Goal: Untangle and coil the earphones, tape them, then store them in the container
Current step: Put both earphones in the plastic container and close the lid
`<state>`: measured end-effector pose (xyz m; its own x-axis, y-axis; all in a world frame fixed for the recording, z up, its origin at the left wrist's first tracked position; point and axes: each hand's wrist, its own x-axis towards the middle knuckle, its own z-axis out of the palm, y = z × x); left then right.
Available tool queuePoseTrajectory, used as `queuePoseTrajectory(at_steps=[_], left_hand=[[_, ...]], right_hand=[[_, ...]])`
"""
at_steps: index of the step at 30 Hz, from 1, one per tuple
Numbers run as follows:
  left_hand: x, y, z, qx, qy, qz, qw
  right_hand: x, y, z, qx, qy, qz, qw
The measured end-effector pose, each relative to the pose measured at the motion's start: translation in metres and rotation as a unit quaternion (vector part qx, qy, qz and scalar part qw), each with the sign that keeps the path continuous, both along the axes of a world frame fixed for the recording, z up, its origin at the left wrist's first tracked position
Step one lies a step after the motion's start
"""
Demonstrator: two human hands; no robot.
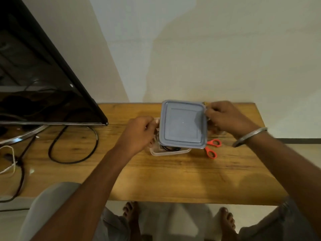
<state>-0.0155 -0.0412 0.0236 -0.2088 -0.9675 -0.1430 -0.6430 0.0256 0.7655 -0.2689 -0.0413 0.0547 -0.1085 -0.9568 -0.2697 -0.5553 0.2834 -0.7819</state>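
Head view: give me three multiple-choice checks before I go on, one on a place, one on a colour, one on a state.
1. Where do the scissors lie relative to the container?
A) inside it
B) to its right
C) on its lid

2. What colour are the scissor handles?
A) blue
B) black
C) red

3. How is the lid?
A) snapped shut
B) held above the container, unsealed
C) flat on the table

Answers:
1 B: they lie on the table beside it.
2 C: both loops are red.
3 B: the right hand pinches its edge, and the container's near rim shows below it.
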Motion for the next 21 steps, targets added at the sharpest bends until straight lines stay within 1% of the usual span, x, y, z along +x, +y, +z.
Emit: queuePoseTrajectory(at_steps=[1,2,3,6,8,10,14,17,21], left_hand=[[0.003,-0.003,0.001,0.037,0.044,0.032,0.998],[0.005,-0.006,0.0,0.075,0.076,0.058,0.993],[0.008,-0.008,-0.001,0.103,0.085,0.069,0.989],[0.014,-0.011,-0.008,0.106,-0.002,0.042,0.993],[0.015,-0.014,-0.01,0.103,-0.035,0.041,0.993],[0.015,-0.016,-0.012,0.111,-0.037,0.052,0.992],[0.01,-0.02,-0.018,0.159,-0.044,0.067,0.984],[0.007,-0.023,-0.023,0.203,-0.016,0.062,0.977],[0.005,-0.024,-0.023,0.221,0.004,0.063,0.973]], right_hand=[[0.006,-0.001,-0.013,0.014,-0.013,0.007,1.0],[0.012,-0.003,-0.026,0.016,-0.007,0.019,1.0],[0.018,-0.002,-0.035,0.013,-0.002,0.027,1.0],[0.031,0.0,-0.052,-0.026,-0.007,0.013,1.0],[0.035,0.0,-0.06,-0.08,0.032,0.017,0.996],[0.033,-0.001,-0.068,-0.104,0.061,0.04,0.992],[0.026,-0.001,-0.079,-0.104,0.024,0.084,0.991],[0.024,-0.002,-0.083,-0.091,-0.005,0.073,0.993],[0.025,-0.002,-0.086,-0.086,-0.024,0.059,0.994]])
